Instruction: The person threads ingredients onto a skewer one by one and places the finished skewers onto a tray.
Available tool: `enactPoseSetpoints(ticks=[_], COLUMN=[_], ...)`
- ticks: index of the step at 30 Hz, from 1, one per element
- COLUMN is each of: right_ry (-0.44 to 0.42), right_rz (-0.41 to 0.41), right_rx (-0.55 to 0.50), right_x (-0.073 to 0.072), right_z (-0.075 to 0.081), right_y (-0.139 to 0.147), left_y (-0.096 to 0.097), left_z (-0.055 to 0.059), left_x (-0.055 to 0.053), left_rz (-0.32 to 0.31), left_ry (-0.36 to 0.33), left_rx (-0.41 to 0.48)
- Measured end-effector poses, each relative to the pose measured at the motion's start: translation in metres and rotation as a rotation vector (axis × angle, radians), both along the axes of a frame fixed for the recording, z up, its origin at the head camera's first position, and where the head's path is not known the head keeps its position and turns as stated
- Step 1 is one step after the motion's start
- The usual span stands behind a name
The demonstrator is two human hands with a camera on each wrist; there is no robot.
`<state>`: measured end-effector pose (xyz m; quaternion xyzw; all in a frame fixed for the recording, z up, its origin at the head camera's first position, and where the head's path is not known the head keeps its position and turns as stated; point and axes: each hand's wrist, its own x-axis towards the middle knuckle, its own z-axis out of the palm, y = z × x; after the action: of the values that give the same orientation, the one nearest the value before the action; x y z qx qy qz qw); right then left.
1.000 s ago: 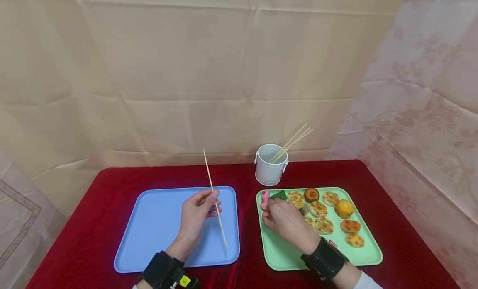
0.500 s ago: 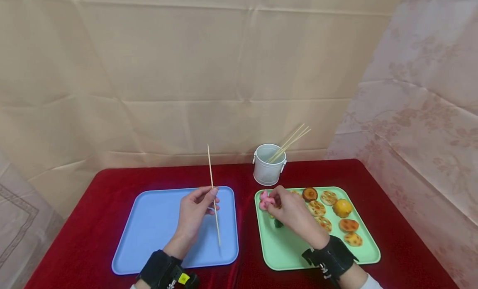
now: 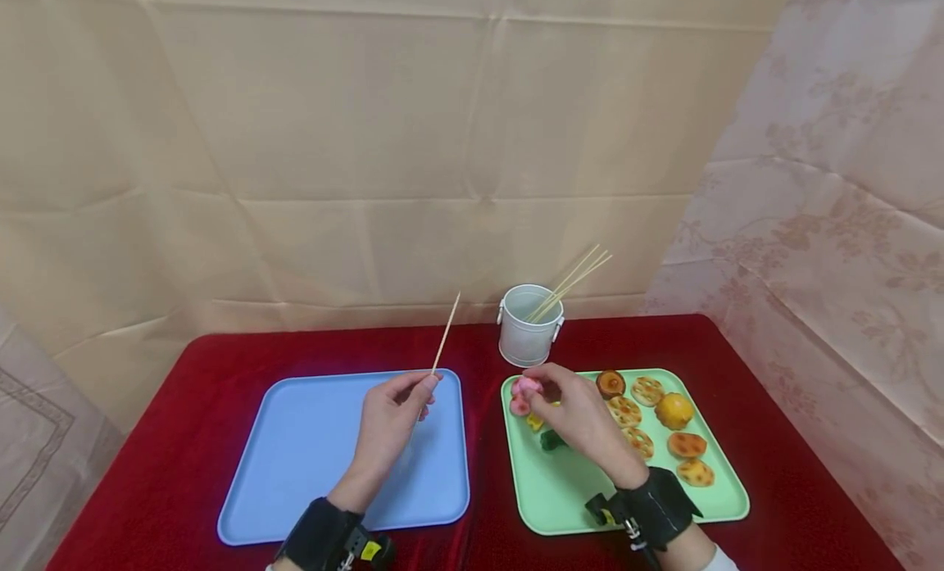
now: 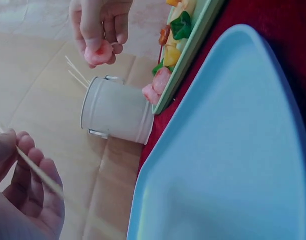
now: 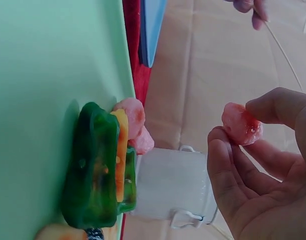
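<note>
My left hand [image 3: 391,419] pinches a thin bamboo skewer [image 3: 447,332] between thumb and fingers above the blue tray [image 3: 324,448]. The skewer leans right, its pointed end up. Over the far left corner of the green tray [image 3: 549,497], my right hand [image 3: 583,415] holds a pink food ball [image 5: 240,122] with reddish patches at its fingertips. In the right wrist view the ball is clear of the tray. Other pink pieces [image 5: 129,114] lie at that corner, beside a green pepper piece [image 5: 90,170] and a yellow pepper piece [image 5: 121,155].
A white bucket [image 3: 527,342] with several skewers [image 3: 575,284] stands behind the trays. On the green tray's right half lie lotus root slices [image 3: 647,391], a mushroom [image 3: 610,383], a yellow ball [image 3: 674,410] and browned slices [image 3: 687,445]. A red cloth [image 3: 487,440] covers the table.
My right hand has taken a pink food ball and raised it from the green tray's corner. The skewer in my left hand has swung its upper end to the right.
</note>
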<state>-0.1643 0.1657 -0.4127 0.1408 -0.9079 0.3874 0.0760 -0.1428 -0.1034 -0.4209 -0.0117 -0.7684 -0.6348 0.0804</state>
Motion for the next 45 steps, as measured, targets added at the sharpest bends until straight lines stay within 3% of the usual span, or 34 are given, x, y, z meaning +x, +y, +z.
enactPoseSetpoints(ticks=[6,11,18,26,36,45], right_ry=[-0.049,-0.11,-0.215,-0.318,-0.363,-0.373], right_rz=[-0.014,0.0,-0.026,-0.057,-0.053,-0.052], right_rx=[-0.091,-0.231,-0.393,-0.588,-0.745,-0.788], right_x=[-0.001,-0.003,-0.005,-0.009,-0.011,-0.012], right_z=[-0.004,-0.006,-0.002,0.004,-0.002,-0.002], right_y=[0.0,0.002,0.002,-0.001,0.001,0.0], left_y=[0.0,-0.002,-0.003,0.002,0.008,0.01], left_z=[-0.002,-0.003,-0.009,-0.012,-0.018,-0.021], left_x=[0.001,0.003,0.004,0.009,0.012,0.013], left_rz=[0.076,0.094,0.075,0.046,-0.002,-0.04], left_ry=[0.072,0.091,0.176,0.247,0.27,0.254], left_rx=[-0.172,-0.215,-0.307,-0.328,-0.391,-0.444])
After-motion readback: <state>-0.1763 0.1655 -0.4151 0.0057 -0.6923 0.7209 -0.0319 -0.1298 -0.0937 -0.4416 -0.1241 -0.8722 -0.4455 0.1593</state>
